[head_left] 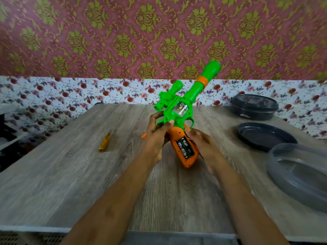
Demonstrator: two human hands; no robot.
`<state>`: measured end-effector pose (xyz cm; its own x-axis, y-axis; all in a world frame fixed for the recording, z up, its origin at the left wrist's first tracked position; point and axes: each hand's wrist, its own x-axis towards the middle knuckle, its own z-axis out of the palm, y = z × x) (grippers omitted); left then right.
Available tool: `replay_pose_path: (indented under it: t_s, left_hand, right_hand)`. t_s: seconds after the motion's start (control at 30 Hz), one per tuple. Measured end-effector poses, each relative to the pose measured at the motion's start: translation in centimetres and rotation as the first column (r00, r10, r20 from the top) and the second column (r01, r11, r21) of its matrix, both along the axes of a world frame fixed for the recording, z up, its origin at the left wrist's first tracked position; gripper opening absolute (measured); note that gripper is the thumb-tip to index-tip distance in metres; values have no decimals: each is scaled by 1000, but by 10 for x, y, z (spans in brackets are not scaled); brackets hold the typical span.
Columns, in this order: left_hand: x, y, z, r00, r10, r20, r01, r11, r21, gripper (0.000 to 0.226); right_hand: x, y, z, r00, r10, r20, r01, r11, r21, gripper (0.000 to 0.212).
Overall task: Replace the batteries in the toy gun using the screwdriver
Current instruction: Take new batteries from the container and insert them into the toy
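Observation:
A green and orange toy gun is held tilted above the table, barrel pointing up and away. Its orange grip faces me with the battery compartment uncovered, and batteries show inside. My left hand grips the gun where green body meets orange grip, thumb on the green part. My right hand holds the right side of the grip, fingers curled behind it. A yellow-handled screwdriver lies on the table to the left of my hands. A small orange piece peeks out behind my left hand.
The wooden table runs to a papered wall. At the right stand a dark lidded container, a dark plate and a clear grey bowl.

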<state>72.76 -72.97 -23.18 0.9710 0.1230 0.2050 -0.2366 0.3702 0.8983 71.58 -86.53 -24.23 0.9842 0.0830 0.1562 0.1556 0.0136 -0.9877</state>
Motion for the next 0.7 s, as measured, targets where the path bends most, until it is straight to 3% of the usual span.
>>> replay_pose_path:
  t_s: [0.1,0.17,0.33,0.37,0.43,0.5,0.53,0.6,0.7]
  left_hand:
    - [1,-2,-2,998,-30,53,27,998,58,31]
    - [2,-4,-6,995,-28,99,19,996,92,33]
    - [11,-1,-11,979,164,123,-197,920,338,21]
    - [15,5,-12,950,255,181,-309,854,418,25]
    - [23,25,-16,864,413,289,-498,605,622,36]
    - [31,47,-23,807,499,316,-520,345,782,31]
    - [34,55,-26,811,509,287,-469,274,840,30]
    - [33,59,-31,852,479,211,-340,200,919,29]
    - [30,54,-34,928,346,136,-202,163,966,30]
  right_hand:
    - [0,-1,-2,998,60,-35,-55,992,110,18]
    - [0,-1,-5,997,55,-46,-49,991,122,32]
    - [6,-4,-9,996,-33,-78,46,985,167,49]
    - [7,-5,-9,995,-53,-89,67,984,163,49]
    - [10,-7,-11,990,-82,-111,99,982,162,48]
    - [12,-7,-14,988,-92,-122,113,977,180,49]
    - [13,-7,-16,988,-94,-123,116,975,192,50]
    - [15,-7,-18,987,-94,-130,120,972,202,53]
    - [17,-7,-19,990,-74,-122,99,972,212,55]
